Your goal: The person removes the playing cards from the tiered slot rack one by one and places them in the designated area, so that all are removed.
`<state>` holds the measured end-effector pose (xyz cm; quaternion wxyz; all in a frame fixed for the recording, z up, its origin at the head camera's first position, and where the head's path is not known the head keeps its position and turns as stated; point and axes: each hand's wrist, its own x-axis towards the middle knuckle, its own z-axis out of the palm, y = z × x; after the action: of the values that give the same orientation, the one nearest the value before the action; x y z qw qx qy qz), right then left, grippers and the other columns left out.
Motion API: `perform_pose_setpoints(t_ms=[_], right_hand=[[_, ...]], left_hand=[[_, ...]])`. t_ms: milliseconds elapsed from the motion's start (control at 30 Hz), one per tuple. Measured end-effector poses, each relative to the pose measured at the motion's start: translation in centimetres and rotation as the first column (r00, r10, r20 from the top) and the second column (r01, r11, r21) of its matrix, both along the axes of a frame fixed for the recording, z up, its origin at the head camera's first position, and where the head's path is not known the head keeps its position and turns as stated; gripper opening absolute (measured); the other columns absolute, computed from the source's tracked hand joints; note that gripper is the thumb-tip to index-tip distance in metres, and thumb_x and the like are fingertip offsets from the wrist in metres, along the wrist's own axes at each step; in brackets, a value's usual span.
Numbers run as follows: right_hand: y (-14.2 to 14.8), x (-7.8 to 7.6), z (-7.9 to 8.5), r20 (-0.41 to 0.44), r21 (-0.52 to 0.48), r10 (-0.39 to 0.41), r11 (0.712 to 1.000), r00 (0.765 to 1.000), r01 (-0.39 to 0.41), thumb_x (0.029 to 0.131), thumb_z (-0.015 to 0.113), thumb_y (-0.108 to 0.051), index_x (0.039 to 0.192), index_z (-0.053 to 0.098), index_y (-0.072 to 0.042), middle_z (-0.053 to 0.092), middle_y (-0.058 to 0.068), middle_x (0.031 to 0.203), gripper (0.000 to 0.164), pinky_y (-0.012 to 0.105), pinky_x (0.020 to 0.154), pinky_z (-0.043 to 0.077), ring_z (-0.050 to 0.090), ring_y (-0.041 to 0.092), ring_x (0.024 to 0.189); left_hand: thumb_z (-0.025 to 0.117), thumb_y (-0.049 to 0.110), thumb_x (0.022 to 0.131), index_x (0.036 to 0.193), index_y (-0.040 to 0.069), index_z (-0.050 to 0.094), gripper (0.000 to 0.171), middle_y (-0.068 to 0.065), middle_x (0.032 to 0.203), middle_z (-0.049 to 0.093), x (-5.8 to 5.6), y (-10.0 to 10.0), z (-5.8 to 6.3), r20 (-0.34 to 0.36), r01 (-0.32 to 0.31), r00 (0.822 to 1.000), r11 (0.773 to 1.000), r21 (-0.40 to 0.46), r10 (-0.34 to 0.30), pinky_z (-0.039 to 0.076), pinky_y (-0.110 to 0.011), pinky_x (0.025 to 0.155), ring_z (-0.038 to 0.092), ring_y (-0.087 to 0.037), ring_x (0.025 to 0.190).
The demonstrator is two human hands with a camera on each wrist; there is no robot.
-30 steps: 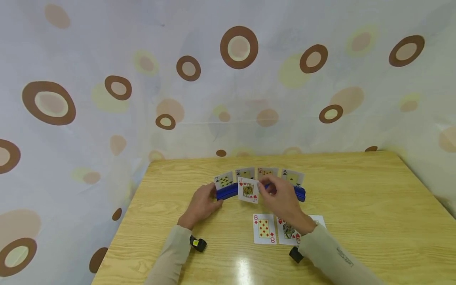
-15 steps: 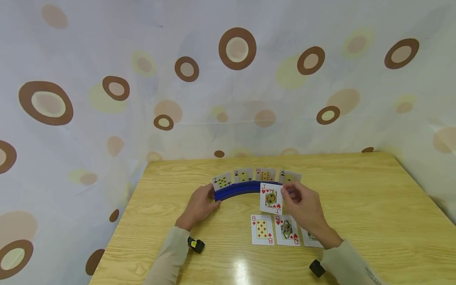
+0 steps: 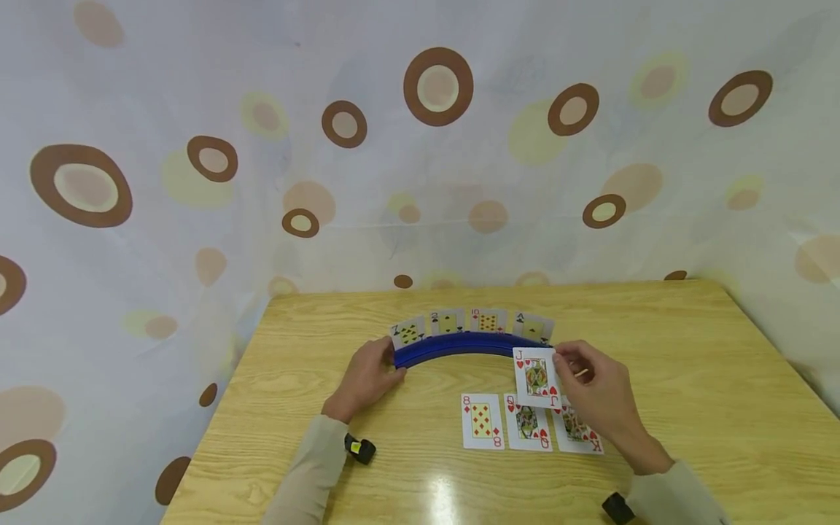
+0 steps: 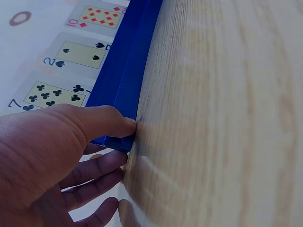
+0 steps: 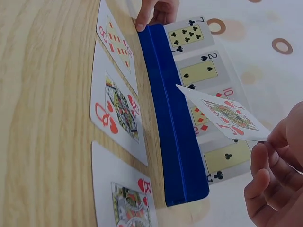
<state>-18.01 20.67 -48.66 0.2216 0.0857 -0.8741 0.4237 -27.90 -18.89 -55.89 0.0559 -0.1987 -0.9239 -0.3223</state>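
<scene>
My right hand (image 3: 600, 390) pinches the jack of hearts (image 3: 534, 375) by its right edge, above the table and in front of the right end of a curved blue card holder (image 3: 459, 344). My left hand (image 3: 364, 379) grips the holder's left end; in the left wrist view its thumb (image 4: 111, 122) lies on the front face with fingers behind. Upright in the holder stand the seven of clubs (image 3: 410, 334), the two of spades (image 3: 448, 323), the ten of diamonds (image 3: 488, 321) and the ace of clubs (image 5: 227, 156).
Face up before the holder lie the eight of diamonds (image 3: 482, 421), the queen of hearts (image 3: 527, 426) and the king of hearts (image 3: 576, 430). The held jack and my right hand partly cover the last two in the head view. A patterned sheet (image 3: 367, 251) rises behind the wooden table (image 3: 682, 364).
My right hand has carried the jack of hearts rightward and toward me, from the holder's middle to its right end, uncovering the king. My left hand stays at the holder's left end.
</scene>
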Motion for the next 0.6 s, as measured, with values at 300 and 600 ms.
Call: perform_pose_setpoints(t_ms=[300, 600], right_hand=[[1.8, 1.1, -1.1, 0.094, -0.002, -0.076, 0.997, 0.993, 0.077, 0.105, 0.070, -0.006, 0.118, 0.076, -0.002, 0.074, 0.008, 0.093, 0.016, 0.014, 0.065, 0.047, 0.055, -0.004, 0.077], [4.9, 1.9, -1.5, 0.216, 0.046, -0.138, 0.990, 0.967, 0.131, 0.108, 0.066, -0.011, 0.121, 0.074, 0.000, 0.075, 0.014, 0.101, 0.019, 0.017, 0.065, 0.048, 0.057, -0.005, 0.077]], left_hand=[[0.085, 0.031, 0.093, 0.108, 0.016, 0.064, 0.030, 0.003, 0.094, 0.067, -0.1, -0.4, -1.3, 0.008, -0.018, 1.000, 0.999, -0.029, 0.018, 0.046, -0.034, 0.079, 0.054, -0.014, 0.086], [0.083, 0.016, 0.095, 0.120, 0.006, 0.068, 0.030, -0.006, 0.103, 0.072, 2.0, 1.3, 3.5, 0.086, -0.051, 0.995, 0.998, -0.030, 0.053, 0.052, -0.045, 0.092, 0.060, -0.021, 0.095]])
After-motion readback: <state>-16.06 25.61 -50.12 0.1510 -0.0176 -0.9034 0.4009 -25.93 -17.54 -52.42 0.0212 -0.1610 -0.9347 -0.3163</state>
